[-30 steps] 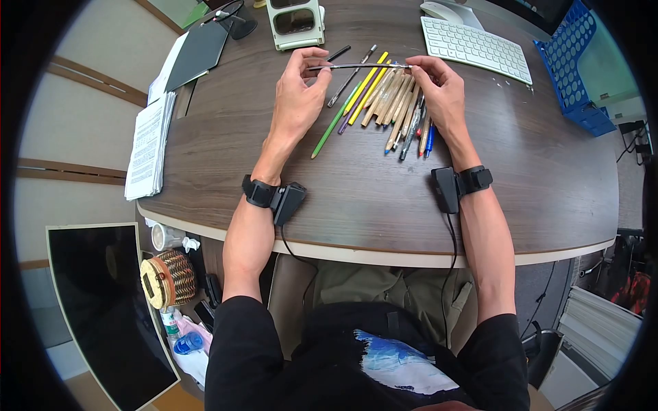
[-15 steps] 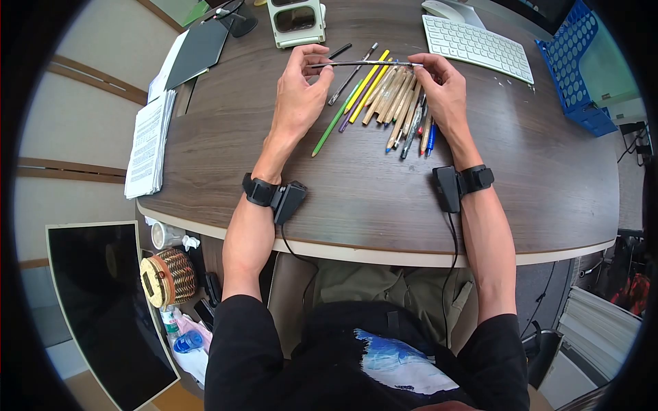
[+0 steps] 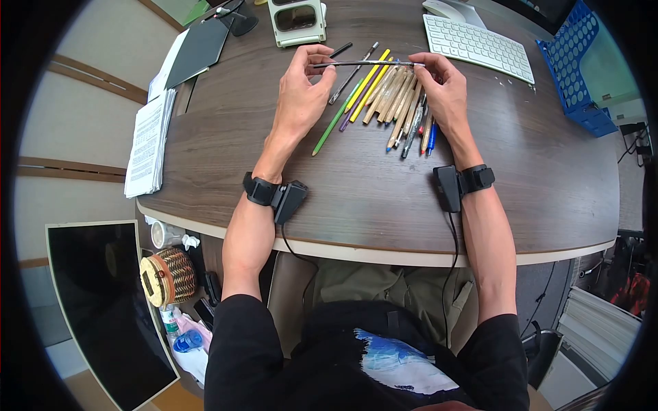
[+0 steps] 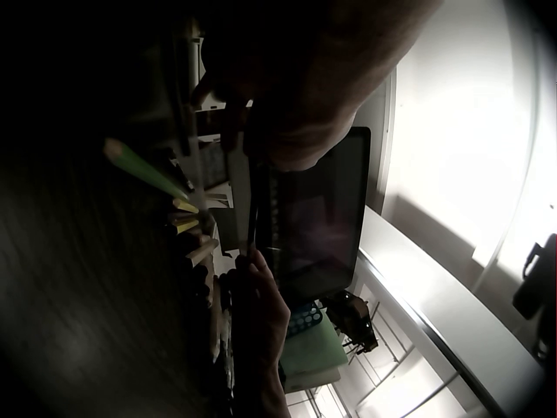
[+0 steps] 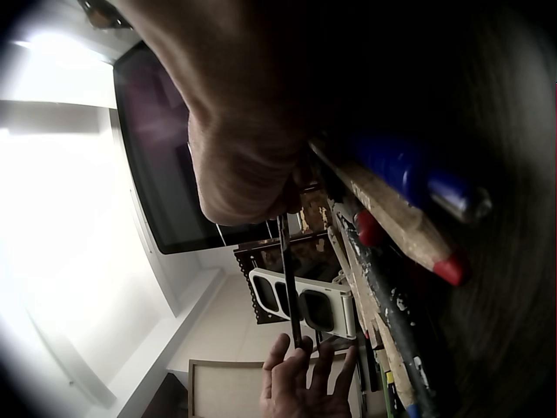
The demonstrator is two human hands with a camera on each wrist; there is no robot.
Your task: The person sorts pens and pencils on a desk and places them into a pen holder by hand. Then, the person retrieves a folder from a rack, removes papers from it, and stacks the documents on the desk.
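Observation:
Held level above the desk is a thin dark stick (image 3: 370,63) with a lighter right end, its exact kind unclear. My left hand (image 3: 301,92) pinches its left end between thumb and fingers, while my right hand (image 3: 444,89) pinches the other end. Under it lie several bare-wood pencils (image 3: 392,96) in a loose bundle. A green pencil (image 3: 336,120), yellow pencils (image 3: 373,89) and a blue pen (image 3: 431,139) lie around them. The right wrist view shows the stick (image 5: 290,283) running toward the left hand (image 5: 300,383), with a red-tipped pencil (image 5: 400,222) close by.
A white keyboard (image 3: 478,48) and mouse (image 3: 442,10) sit at the back right, near a blue basket (image 3: 572,82). Behind my left hand stands a pale holder with dark windows (image 3: 298,24). Stacked papers (image 3: 147,147) and a dark folder (image 3: 199,51) lie at the left.
My right hand has shifted slightly right and up along with the stick's right end. The left hand has barely moved, and both keep pinching the stick.

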